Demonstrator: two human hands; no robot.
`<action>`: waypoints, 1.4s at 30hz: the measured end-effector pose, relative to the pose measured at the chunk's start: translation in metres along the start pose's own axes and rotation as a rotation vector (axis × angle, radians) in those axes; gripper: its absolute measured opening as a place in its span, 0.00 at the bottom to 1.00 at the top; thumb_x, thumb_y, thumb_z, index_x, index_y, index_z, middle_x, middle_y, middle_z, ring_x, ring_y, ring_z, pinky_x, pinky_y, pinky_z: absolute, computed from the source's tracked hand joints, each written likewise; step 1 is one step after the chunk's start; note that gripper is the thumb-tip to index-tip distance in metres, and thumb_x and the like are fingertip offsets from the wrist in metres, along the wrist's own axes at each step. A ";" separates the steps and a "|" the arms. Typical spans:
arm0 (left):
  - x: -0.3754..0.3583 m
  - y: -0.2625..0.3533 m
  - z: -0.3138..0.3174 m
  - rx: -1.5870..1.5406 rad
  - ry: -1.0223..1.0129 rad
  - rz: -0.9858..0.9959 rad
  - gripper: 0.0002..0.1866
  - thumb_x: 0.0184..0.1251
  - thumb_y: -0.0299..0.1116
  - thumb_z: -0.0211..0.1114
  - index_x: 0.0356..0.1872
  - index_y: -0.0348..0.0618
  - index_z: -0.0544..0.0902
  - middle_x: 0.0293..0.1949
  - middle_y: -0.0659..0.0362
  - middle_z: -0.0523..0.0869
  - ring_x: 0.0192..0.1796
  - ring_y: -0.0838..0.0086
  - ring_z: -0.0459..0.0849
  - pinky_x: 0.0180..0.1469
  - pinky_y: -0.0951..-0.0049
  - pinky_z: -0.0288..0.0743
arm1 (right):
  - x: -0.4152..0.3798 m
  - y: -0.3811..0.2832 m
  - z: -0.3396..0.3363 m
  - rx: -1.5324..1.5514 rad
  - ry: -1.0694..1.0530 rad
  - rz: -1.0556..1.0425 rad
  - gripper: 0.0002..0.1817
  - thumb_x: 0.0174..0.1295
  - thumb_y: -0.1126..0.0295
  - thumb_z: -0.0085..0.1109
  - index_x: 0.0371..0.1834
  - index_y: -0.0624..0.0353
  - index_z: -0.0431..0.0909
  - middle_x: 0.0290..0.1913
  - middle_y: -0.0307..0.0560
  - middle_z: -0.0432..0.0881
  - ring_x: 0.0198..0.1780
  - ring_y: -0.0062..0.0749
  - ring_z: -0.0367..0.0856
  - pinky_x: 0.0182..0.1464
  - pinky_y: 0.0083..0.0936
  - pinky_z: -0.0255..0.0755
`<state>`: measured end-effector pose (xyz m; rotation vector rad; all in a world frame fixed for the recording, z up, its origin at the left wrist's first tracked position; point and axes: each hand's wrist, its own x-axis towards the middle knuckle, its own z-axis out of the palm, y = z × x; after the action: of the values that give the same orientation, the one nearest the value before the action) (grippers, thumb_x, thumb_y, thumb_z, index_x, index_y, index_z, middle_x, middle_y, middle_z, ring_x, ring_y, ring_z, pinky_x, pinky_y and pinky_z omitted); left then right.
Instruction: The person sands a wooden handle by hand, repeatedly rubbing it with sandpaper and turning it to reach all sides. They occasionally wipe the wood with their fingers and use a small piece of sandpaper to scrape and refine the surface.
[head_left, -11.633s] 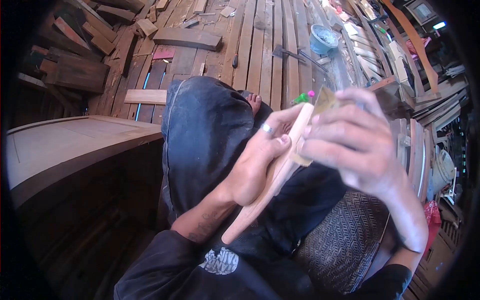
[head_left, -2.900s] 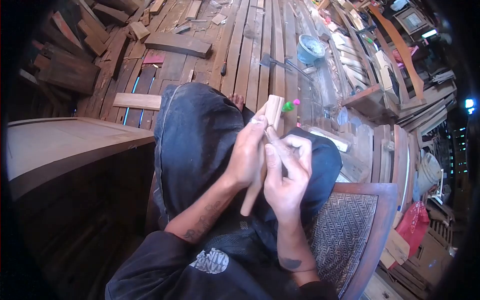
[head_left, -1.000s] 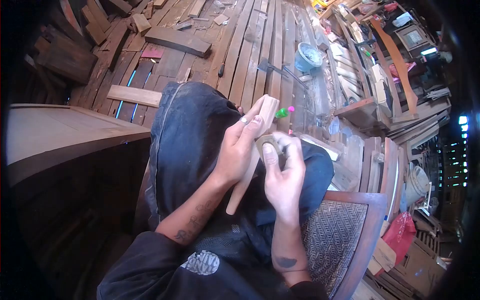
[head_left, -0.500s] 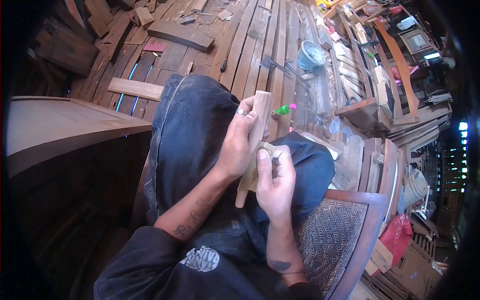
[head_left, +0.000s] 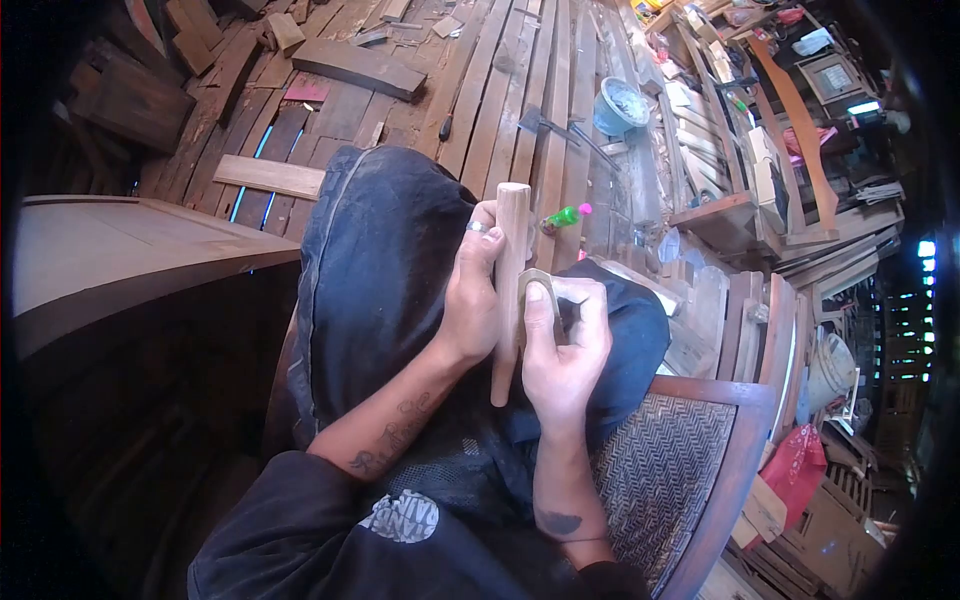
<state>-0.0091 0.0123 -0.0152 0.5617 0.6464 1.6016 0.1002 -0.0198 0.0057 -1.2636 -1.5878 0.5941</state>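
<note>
My left hand [head_left: 472, 290], with a ring on one finger, grips a pale wooden piece [head_left: 513, 220] that stands nearly upright in the view above my lap. The piece is wide at the top and narrows to a rounded lower end. In my right hand [head_left: 566, 350] a tan, bent sheet [head_left: 540, 278], which looks like sandpaper, is pinched under the thumb. The sheet touches the right side of the wood. The fingers behind the wood are partly hidden.
Beyond my knees, a green bottle with a pink cap [head_left: 566, 218], a hammer-like tool [head_left: 532, 122] and a pale blue bucket [head_left: 620, 106] are on the plank floor. A woven seat [head_left: 665, 470] is at the right, a wooden panel [head_left: 120, 245] at the left.
The wooden piece has turned more upright and its lower end has moved right and slightly up. The sheet is now folded nearer the wood's side, and my right hand has shifted slightly right.
</note>
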 end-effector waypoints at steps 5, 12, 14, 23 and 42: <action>0.001 -0.004 0.001 0.014 0.033 0.052 0.16 0.86 0.40 0.40 0.59 0.43 0.72 0.44 0.59 0.77 0.46 0.77 0.76 0.54 0.71 0.74 | 0.005 -0.009 0.001 -0.131 0.023 -0.153 0.06 0.69 0.79 0.72 0.45 0.66 0.84 0.44 0.53 0.87 0.47 0.45 0.89 0.52 0.37 0.82; -0.001 -0.003 0.003 0.017 0.018 0.036 0.16 0.86 0.41 0.42 0.61 0.44 0.71 0.44 0.59 0.77 0.45 0.77 0.76 0.51 0.72 0.75 | -0.008 -0.009 0.012 -0.119 0.069 -0.127 0.09 0.67 0.78 0.74 0.48 0.67 0.86 0.45 0.54 0.87 0.49 0.45 0.88 0.53 0.36 0.82; -0.001 -0.005 0.002 -0.012 0.013 0.039 0.16 0.86 0.41 0.43 0.61 0.44 0.71 0.44 0.59 0.77 0.44 0.77 0.76 0.50 0.72 0.74 | -0.012 -0.006 0.014 -0.047 0.113 -0.094 0.10 0.67 0.78 0.74 0.49 0.67 0.86 0.46 0.55 0.87 0.48 0.45 0.88 0.52 0.37 0.82; 0.001 -0.008 -0.005 -0.222 0.004 0.015 0.15 0.85 0.43 0.46 0.58 0.46 0.70 0.44 0.59 0.76 0.44 0.77 0.76 0.50 0.71 0.73 | -0.013 -0.003 -0.001 -0.042 -0.040 -0.236 0.12 0.63 0.80 0.76 0.49 0.67 0.89 0.49 0.56 0.89 0.48 0.45 0.90 0.53 0.36 0.83; 0.002 -0.006 -0.004 -0.095 -0.022 0.115 0.19 0.81 0.48 0.47 0.56 0.43 0.71 0.42 0.58 0.73 0.41 0.73 0.70 0.53 0.67 0.69 | -0.014 -0.010 0.000 0.063 0.001 0.009 0.07 0.71 0.81 0.68 0.50 0.69 0.87 0.47 0.52 0.88 0.47 0.36 0.89 0.52 0.30 0.82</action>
<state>-0.0077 0.0143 -0.0222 0.5531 0.5265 1.7217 0.0955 -0.0360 0.0086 -1.2249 -1.5521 0.6441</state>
